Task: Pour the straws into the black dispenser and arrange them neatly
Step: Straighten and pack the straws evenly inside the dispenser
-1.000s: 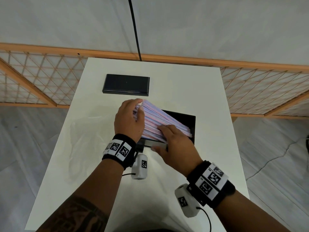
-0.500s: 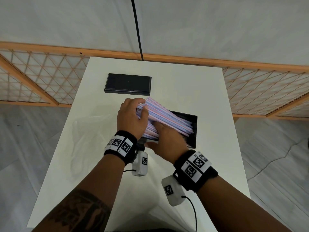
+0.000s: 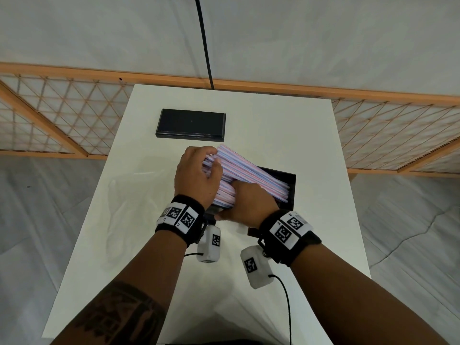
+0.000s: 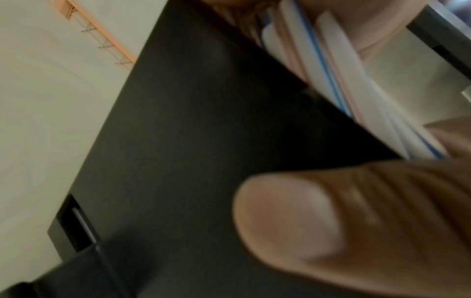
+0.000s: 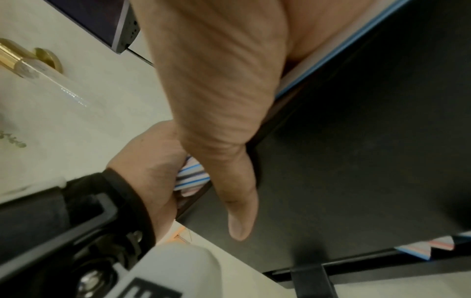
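A thick bundle of pink-and-blue striped straws [image 3: 251,171] lies slanted in the open black dispenser [image 3: 290,195], its left end raised above the rim. My left hand [image 3: 200,171] grips that raised end, fingers curled over the tips and thumb on the near side. My right hand [image 3: 245,202] is pushed against the bundle's near side, its fingers hidden among the straws. Its thumb [image 5: 238,203] lies straight down the dispenser's black front wall [image 5: 356,141]. In the left wrist view, straws [image 4: 318,60] run over the dispenser wall [image 4: 203,141].
The dispenser's flat black lid [image 3: 191,125] lies farther back on the white table [image 3: 311,145]. A crumpled clear plastic bag [image 3: 129,195] lies to the left of my hands. An orange lattice fence [image 3: 62,115] runs behind the table.
My right hand slid left from lying flat on top of the straws and pushed its fingers in among them. My left hand kept hold of the raised end.
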